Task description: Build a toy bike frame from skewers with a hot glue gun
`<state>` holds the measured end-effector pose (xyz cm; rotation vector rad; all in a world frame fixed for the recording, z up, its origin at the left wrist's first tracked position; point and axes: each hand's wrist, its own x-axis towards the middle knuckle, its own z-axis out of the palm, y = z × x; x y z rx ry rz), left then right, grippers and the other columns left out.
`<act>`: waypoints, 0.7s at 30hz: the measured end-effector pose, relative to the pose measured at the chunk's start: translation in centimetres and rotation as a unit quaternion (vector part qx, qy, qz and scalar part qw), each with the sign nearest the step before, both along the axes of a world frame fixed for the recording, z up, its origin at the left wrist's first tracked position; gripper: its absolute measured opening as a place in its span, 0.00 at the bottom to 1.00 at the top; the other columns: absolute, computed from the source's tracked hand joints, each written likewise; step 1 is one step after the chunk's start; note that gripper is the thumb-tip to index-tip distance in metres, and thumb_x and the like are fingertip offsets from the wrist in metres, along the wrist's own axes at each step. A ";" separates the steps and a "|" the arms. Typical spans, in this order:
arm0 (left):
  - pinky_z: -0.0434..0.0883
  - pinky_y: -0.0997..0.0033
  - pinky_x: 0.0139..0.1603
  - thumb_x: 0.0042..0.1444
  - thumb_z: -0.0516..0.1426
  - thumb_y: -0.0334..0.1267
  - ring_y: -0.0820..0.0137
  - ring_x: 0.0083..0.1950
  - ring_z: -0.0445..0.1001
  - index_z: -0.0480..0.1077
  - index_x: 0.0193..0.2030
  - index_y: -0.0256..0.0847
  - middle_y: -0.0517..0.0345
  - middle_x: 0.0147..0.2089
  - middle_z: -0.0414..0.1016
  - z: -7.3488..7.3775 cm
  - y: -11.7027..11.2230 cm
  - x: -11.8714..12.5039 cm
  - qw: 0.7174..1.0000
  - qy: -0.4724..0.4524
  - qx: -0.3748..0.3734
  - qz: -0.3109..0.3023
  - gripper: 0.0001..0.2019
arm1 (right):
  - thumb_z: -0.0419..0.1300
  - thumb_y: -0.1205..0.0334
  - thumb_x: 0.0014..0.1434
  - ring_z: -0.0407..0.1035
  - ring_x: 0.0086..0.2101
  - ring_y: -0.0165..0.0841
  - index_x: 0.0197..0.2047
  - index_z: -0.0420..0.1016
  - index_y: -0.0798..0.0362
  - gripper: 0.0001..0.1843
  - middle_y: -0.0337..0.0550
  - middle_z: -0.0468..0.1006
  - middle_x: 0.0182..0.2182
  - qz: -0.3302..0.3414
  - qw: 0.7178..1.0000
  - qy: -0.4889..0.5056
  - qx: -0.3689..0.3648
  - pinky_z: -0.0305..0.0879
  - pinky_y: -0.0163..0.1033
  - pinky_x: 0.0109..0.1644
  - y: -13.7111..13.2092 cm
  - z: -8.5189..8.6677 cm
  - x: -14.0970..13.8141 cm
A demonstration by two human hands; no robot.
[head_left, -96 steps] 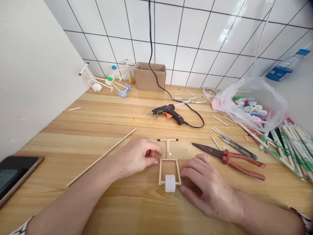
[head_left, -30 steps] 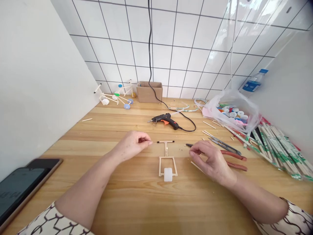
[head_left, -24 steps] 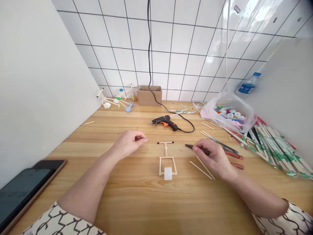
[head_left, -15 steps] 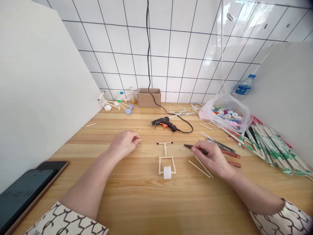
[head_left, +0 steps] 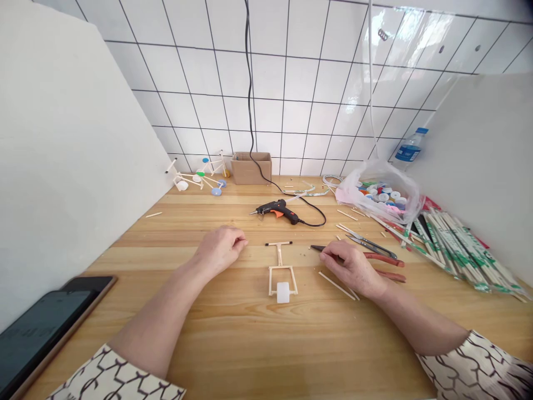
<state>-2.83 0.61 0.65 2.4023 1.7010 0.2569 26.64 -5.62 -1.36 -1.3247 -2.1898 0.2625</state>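
Head view: stick frame lies between the two hands, long axis near to far

On the worktop [head_left: 233, 344], the stick frame [head_left: 280, 256] lies to the right of the left hand [head_left: 220, 250] and to the left of the right hand [head_left: 352, 268], apart from both. Its long axis runs near to far: the black-tipped crossbar [head_left: 278, 243] forms the far end, the white wheel [head_left: 283, 293] the near one. The left fingertips are slightly nearer, about level with the crossbar; the right ones are a little farther off.

Both hands look narrow, fingers curled in towards the thumb; whether either pinches anything, I cannot tell. The right hand hides the middle of the pliers [head_left: 385, 259], and contact with them is unclear. Just on its near side lie loose sticks [head_left: 338, 286]. Beyond the frame, on the far side, lies the glue gun [head_left: 270, 208].
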 end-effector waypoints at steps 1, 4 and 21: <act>0.64 0.67 0.37 0.56 0.51 0.37 0.61 0.40 0.74 0.74 0.31 0.42 0.53 0.36 0.78 0.0 -0.1 0.2 1.000 0.000 0.000 -0.006 0.11 | 0.51 0.62 0.63 0.67 0.26 0.30 0.26 0.70 0.53 0.14 0.40 0.74 0.23 0.001 1.000 -0.001 -0.001 0.62 0.37 0.34 0.0 0.0 0.0; 0.65 0.67 0.38 0.56 0.51 0.36 0.61 0.40 0.74 0.73 0.30 0.42 0.54 0.35 0.78 -0.2 -0.3 0.6 1.000 -0.003 -0.004 -0.026 0.10 | 0.51 0.61 0.63 0.66 0.25 0.30 0.26 0.69 0.52 0.15 0.40 0.74 0.22 0.001 1.000 -0.012 0.001 0.61 0.37 0.34 0.1 0.1 0.0; 0.64 0.68 0.38 0.55 0.52 0.36 0.65 0.36 0.71 0.67 0.26 0.42 0.59 0.30 0.74 -2.2 0.1 0.6 0.998 -0.044 -0.009 -0.045 0.08 | 0.51 0.68 0.63 0.65 0.28 0.31 0.30 0.67 0.53 0.10 0.40 0.72 0.24 0.091 0.995 0.032 -0.020 0.60 0.40 0.38 -0.9 -0.3 -0.5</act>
